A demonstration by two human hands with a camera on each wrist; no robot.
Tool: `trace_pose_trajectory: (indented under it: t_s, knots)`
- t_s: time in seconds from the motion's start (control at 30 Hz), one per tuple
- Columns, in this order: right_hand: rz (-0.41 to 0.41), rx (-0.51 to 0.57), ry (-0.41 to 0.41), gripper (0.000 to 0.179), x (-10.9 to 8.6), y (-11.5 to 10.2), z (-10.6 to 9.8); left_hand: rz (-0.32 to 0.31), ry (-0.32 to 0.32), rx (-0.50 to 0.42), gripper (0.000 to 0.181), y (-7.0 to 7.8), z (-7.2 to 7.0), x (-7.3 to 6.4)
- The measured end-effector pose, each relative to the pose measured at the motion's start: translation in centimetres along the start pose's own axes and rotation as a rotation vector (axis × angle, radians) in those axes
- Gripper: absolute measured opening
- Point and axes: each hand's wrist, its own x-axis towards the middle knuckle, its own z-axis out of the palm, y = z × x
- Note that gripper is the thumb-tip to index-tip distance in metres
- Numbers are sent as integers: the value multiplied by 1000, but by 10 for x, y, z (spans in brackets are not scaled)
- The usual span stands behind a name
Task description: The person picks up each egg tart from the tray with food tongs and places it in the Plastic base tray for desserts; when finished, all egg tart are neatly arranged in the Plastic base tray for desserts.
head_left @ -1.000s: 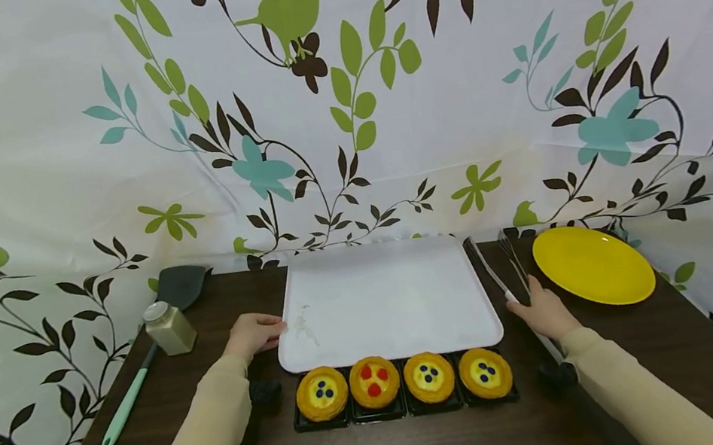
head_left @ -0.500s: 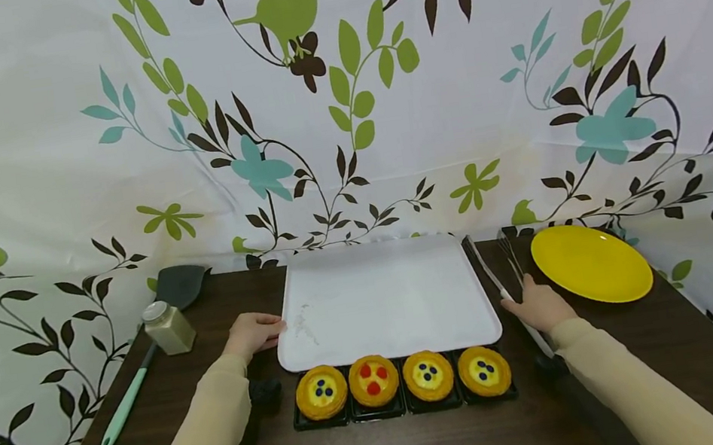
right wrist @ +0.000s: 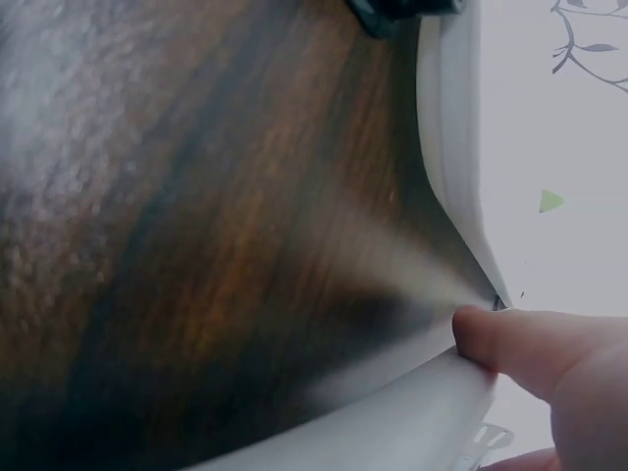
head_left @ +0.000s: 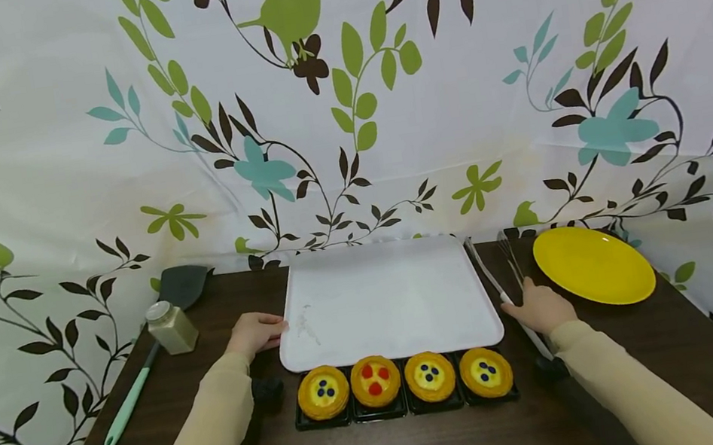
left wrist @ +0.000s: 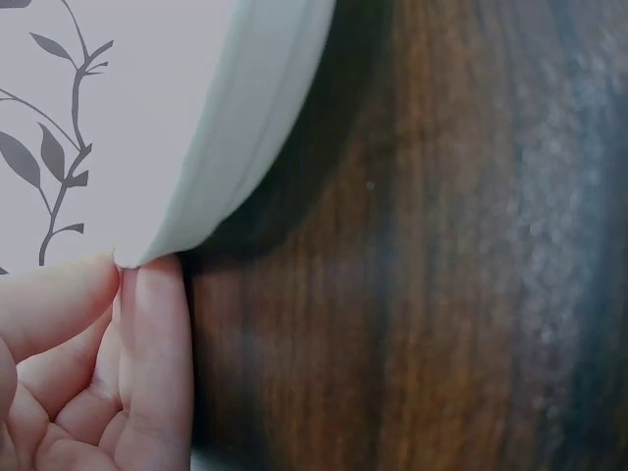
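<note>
In the head view, my left hand pinches the left edge of a white rectangular tray. Close up, the left wrist view has the thumb and fingertips meeting at the tray's pale rim. On the other side, my right hand grips a pair of tongs, whose two long arms spread apart toward the wall. The right thumb presses on a whitish arm of the tongs in the right wrist view; the other fingers are mostly hidden there.
Several tarts in black trays line the white tray's front edge. A yellow plate lies at right. Toward the left are a square-sided jar and a turner with a mint handle. A patterned cloth hangs behind the table.
My right hand has shifted slightly left along with the tongs' handle, and the thumb sits further over it. The left hand stays at the tray's edge.
</note>
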Motion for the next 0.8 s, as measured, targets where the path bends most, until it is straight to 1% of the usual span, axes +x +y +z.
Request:
trace_pose_trajectory:
  t_s: [0.37,0.5,0.63,0.73,0.8]
  knots:
    - [12,-22,28,87,0,0,2,-5,6,-6,32,-3,0,1]
    - [8,-35,33,93,-2,2,1,-11,11,-16,32,-3,1,2]
    - [-18,-42,96,96,-4,4,1,-8,13,-28,31,-3,3,2]
    - [-56,-21,151,90,-7,3,1,0,12,-9,30,-3,4,3]
    - [-84,3,171,84,-10,0,0,4,8,14,31,-3,5,2]
